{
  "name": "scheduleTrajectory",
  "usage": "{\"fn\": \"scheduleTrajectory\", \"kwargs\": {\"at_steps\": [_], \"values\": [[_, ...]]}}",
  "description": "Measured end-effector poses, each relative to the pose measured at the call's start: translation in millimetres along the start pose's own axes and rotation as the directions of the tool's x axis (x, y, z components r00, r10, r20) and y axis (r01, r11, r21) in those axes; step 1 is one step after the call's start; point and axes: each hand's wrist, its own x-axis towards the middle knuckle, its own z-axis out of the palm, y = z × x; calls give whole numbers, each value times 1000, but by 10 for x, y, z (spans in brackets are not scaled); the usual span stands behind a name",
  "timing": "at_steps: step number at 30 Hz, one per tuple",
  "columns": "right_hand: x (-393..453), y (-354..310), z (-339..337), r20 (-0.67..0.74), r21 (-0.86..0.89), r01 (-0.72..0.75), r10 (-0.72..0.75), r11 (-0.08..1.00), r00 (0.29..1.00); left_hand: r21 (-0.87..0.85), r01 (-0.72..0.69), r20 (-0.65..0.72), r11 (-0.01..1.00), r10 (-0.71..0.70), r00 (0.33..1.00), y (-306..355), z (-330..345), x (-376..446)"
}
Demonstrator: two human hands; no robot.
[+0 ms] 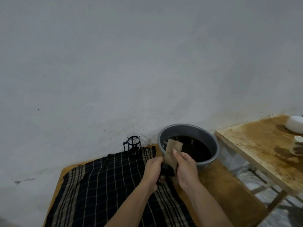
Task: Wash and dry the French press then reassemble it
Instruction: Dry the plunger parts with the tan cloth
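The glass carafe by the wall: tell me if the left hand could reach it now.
Probably not yet: the left hand grips a black part. The path to the carafe over the striped cloth looks unobstructed.

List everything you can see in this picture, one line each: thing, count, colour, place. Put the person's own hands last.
French press carafe: one, clear glass in black frame, upright at the cloth's far edge by the wall.
Checked cloth: one, black with pale stripes, spread over the low wooden table.
Basin: one, grey, holding dark water, on the table's far right.
Brown rag: one, tan, over the basin's near rim.
Black part: one, between the hands; which part is unclear.
Side table: one, stained wood, right.
White items: two, on the side table.
Left hand: grips the black part.
Right hand: holds the rag.
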Motion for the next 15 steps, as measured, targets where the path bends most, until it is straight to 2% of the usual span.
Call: {"fn": "scheduleTrajectory", "kwargs": {"at_steps": [4,6,9,12,15], "values": [[71,73,1,-43,-269,-47,37,962,998,150,-158,-65,976,169,983,-80,126,-26],[44,94,-38,-42,-369,-76,65,926,997,209,-186,-104,960,211,972,-130,157,-19],[50,85,-82,4,-475,-46,54,879,999,279,-218,-140,935,264,954,-213,161,-14],[60,66,-59,26,-363,-137,157,921,987,421,-287,-104,860,361,927,-280,131,16],[82,71,-45,7,-151,-189,192,970,981,614,-350,-43,707,473,880,-297,130,29]]}}
